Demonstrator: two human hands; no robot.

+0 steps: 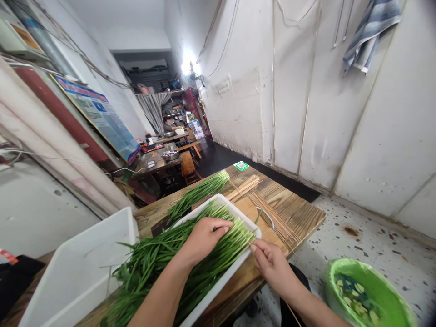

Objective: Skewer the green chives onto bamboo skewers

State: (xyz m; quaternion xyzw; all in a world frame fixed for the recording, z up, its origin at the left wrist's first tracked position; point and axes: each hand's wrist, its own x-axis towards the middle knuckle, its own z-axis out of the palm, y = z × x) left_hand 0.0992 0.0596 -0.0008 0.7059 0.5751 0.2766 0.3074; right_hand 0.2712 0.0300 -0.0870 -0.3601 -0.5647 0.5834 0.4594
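Filling a white tray (238, 211), the chives (160, 261) lie lengthwise with their cut ends toward the tray's far right corner. The tray sits slantwise at the near edge of the worktop (299, 213), partly overhanging it. The left hand (204, 238) rests palm down on the chives near those cut ends, half closed, its fingers curled over a clump of stalks. The right hand (272, 265) is just beside the tray's right rim, past the worktop's near edge, its fingers pinched tight on a thin skewer (254, 244) whose tip meets the chive ends; the rest of the stick runs back under the wrist.

Beyond the tray a second bunch (199, 193) of chives lies bare on the worktop, pointing to the far edge. A loose pile of skewers (272, 218) fans out along the right side, near the right hand. A green sticker (241, 165) marks the far corner. At the left edge stands a white tub (85, 268), touching the tray's near end. On the floor to the right sits a green bowl (368, 295) with scraps in it. A striped towel (371, 32) hangs on the wall above.
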